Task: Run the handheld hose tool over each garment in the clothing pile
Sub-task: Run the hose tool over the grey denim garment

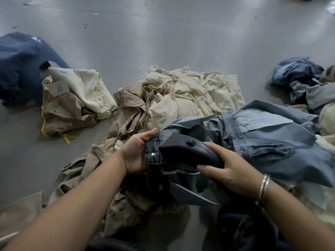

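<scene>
**Nozzle on denim, waistband pulled taut**

While my left hand (pixel 135 153) pinches the jeans (pixel 261 134) at the waistband, fingers curled round the edge by the rivet, my right hand (pixel 229 174) is wrapped around the handle of the tool (pixel 188 153), its dark nozzle lying on the denim just beside that grip. The jeans drape from my hands off to the right, over the pile (pixel 181 98) of cream and khaki garments on the floor (pixel 163 42). A ribbed hose (pixel 112 246) shows at the bottom edge, near my left forearm; I can't see where it joins the tool.

As I judge it, the step in hand is passing the nozzle along this one garment. To do it well I'd keep the waistband pulled tight with the left so the cloth stays flat under the nozzle mouth, then draw the tool away from that hand, down toward the pocket and leg, in slow overlapping strokes. Loose fabric may bunch at the nozzle, so tension matters more than speed. The folded flap under the tool needs opening out, or that patch gets missed.

A second denim heap (pixel 299 78) sits well apart at the right, and a khaki bundle (pixel 72 102) and a navy garment (pixel 20 67) lie at the left; which are done I cannot tell.
</scene>
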### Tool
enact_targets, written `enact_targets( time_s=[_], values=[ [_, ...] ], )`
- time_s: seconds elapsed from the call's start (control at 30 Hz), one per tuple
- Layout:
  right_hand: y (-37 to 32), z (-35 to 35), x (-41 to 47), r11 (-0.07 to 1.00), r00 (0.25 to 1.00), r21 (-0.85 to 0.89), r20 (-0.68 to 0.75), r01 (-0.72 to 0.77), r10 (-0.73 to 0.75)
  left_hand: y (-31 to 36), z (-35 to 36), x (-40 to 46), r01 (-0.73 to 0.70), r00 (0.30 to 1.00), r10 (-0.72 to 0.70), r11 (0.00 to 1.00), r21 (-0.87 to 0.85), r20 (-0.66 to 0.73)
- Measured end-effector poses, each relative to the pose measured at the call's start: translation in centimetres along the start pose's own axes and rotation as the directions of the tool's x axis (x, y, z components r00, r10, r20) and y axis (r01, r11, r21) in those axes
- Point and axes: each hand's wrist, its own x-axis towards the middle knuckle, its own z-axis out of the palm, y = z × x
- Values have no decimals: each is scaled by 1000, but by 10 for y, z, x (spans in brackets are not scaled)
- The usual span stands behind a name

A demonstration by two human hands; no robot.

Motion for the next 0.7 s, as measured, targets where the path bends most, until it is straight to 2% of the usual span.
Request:
enact_targets(
  time_s=[0.07, 0.1, 0.13, 0.17, 0.2, 0.23, 0.27, 0.3, 0.33, 0.37, 0.4, 0.43, 0.47, 0.5, 0.53, 0.57, 0.6, 0.63, 0.67, 0.7],
  values=[
    [-4, 9, 7, 996, 997, 77, -68, 40, -34, 2, 3, 6, 33, 999, -30, 997, 72, -42],
    [-6, 8, 9, 984, 992, 172, -122, 47, -26, 10, 4, 8, 53, 991, -28, 980, 190, -130],
    [-8, 4, 9, 961, 982, 271, -187, 57, -5, 21, 7, 9, 83, 971, 11, 921, 381, -238],
    [-10, -1, 7, 933, 968, 351, -252, 75, 17, 37, 10, 11, 131, 941, 93, 787, 603, -325],
    [-10, -8, 4, 908, 950, 408, -309, 100, 34, 56, 11, 10, 195, 913, 182, 589, 784, -364],
    [-10, -15, 1, 884, 932, 449, -359, 129, 46, 79, 15, 8, 253, 897, 256, 369, 894, -359],
    [-10, -20, -2, 864, 915, 479, -399, 154, 58, 100, 20, 6, 272, 895, 316, 175, 946, -316],
    [-9, -23, -3, 852, 901, 495, -428, 167, 72, 122, 27, 4, 265, 892, 371, 32, 964, -257],
    [-8, -24, -4, 849, 891, 499, -446, 172, 81, 139, 36, 3, 260, 874, 442, -71, 963, -203],
    [-8, -23, -4, 848, 883, 498, -462, 180, 84, 150, 44, 5, 263, 823, 557, -199, 944, -111],
    [-6, -21, -4, 848, 871, 493, -484, 196, 80, 152, 51, 8, 296, 708, 704, -364, 883, 53],
    [-4, -19, -3, 850, 856, 482, -511, 214, 75, 143, 57, 13, 357, 529, 797, -519, 777, 290],
    [-2, -15, -1, 856, 841, 467, -535, 221, 75, 124, 61, 17, 416, 425, 775, -626, 659, 468],
    [1, -12, 1, 867, 829, 449, -554, 218, 78, 95, 59, 24, 406, 437, 697, -717, 567, 569],
    [4, -10, 3, 881, 818, 424, -569, 209, 80, 58, 52, 35, 331, 546, 602, -794, 510, 582],
    [8, -8, 5, 896, 811, 400, -579, 193, 83, 18, 40, 46, 224, 726, 502, -818, 529, 469],
    [14, -6, 7, 906, 805, 385, -586, 175, 93, -21, 26, 56, 140, 884, 377, -775, 616, 274],
    [20, -4, 10, 910, 802, 384, -588, 158, 108, -53, 12, 63, 100, 973, 220, -675, 731, 70],
    [25, -2, 12, 908, 802, 392, -585, 146, 123, -77, 0, 70, 95, 995, 76, -519, 849, -64],
    [29, 0, 13, 907, 803, 398, -581, 135, 134, -93, -8, 74, 110, 993, -11, -333, 936, -121]
  ],
)
